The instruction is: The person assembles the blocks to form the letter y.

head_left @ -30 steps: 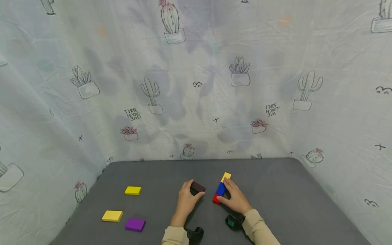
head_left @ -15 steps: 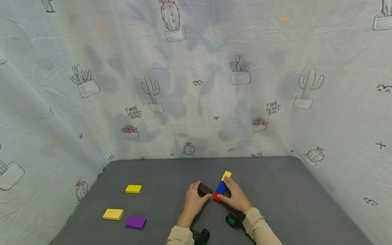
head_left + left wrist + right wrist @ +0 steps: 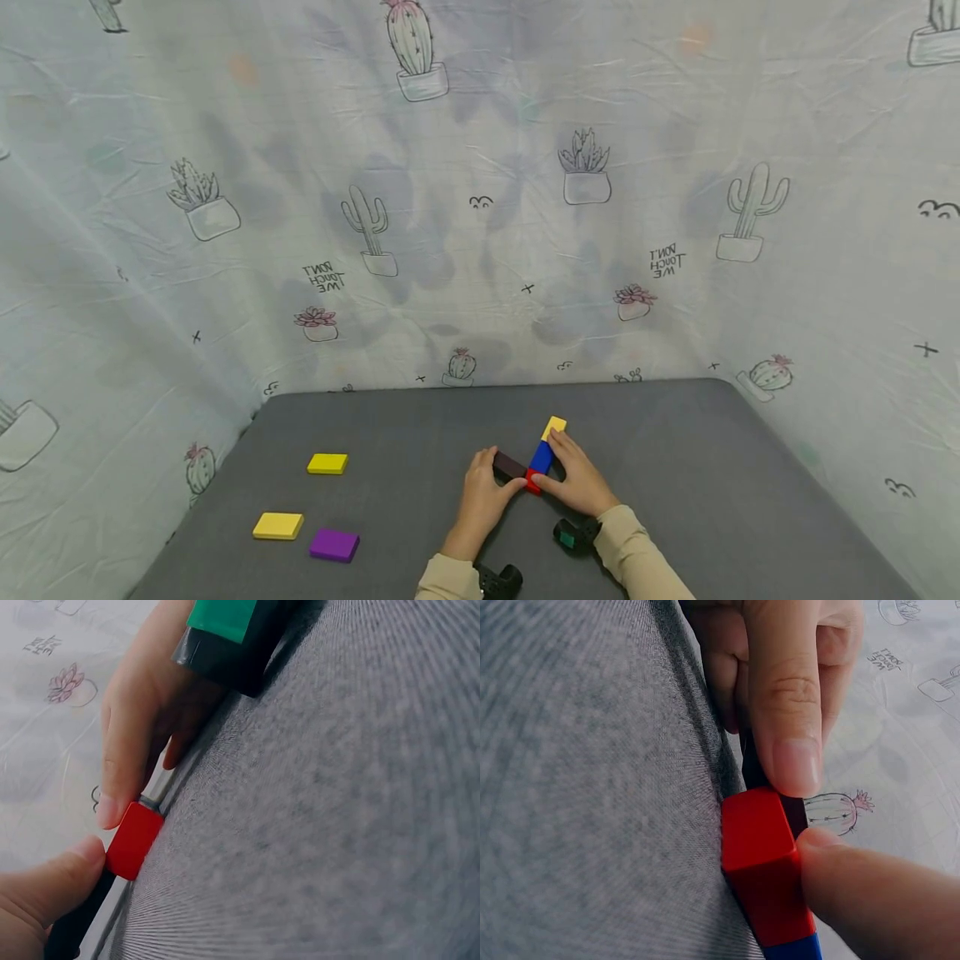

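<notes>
So the big change here is that gap on the bench [image 3: 675, 517]. A second ago you had the dark brown block [image 3: 510, 466] clearly off to the left of the red block [image 3: 533, 482], half a second ago there was only a sliver between them, and now they look to be touching. Your thumbs sit right around the join, so I can't swear the seam is fully tight.

Your left grip [image 3: 482, 493] did all the travelling. It's pinching the dark brown block, thumb at the near end and fingers round the far end, and it slid over to the right with it. Your right grip [image 3: 579, 482] has basically stayed put: thumb on the red block, fingers up by the far end, holding the short row of red, then the blue block [image 3: 541, 457], then the yellow end block [image 3: 553, 427]. That row hasn't visibly budged, so I'd say your right side is doing the bracing.

What it means, as I read it: the dark piece has gone from a loose one to part of the group. It meets the row at the red end, on a slant, so the four make a sort of V instead of one straight line.

Over on your left, the bright yellow block [image 3: 327, 464], pale yellow block [image 3: 278, 526] and purple block [image 3: 334, 545] lie apart from each other, same layout as before.
</notes>
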Demonstrator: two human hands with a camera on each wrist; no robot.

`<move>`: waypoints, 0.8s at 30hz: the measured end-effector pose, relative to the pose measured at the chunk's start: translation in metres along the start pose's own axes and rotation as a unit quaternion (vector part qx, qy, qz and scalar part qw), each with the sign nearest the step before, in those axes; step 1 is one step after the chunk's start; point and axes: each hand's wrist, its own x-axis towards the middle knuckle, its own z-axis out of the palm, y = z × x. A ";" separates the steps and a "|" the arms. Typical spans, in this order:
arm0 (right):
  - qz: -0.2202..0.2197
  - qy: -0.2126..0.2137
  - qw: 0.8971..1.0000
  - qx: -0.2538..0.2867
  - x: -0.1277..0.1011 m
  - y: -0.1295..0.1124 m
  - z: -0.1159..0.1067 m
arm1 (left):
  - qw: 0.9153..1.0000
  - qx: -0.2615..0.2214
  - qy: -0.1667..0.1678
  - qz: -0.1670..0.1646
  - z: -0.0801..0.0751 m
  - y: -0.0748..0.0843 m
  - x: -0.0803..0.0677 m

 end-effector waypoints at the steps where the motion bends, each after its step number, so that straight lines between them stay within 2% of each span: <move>1: 0.005 -0.005 1.000 -0.002 0.001 0.001 0.000 | 1.000 0.002 0.003 0.001 0.001 0.000 0.000; 7: 0.021 -0.024 0.999 -0.013 0.004 0.003 0.001 | 1.000 0.011 0.015 0.010 0.003 0.000 0.000; 17: 0.013 -0.019 1.000 -0.005 0.004 0.003 0.001 | 1.000 0.005 -0.019 -0.004 0.003 -0.002 0.000; 24: 0.011 -0.016 1.000 -0.010 0.003 0.003 0.001 | 1.000 -0.017 -0.024 -0.004 0.003 -0.004 -0.003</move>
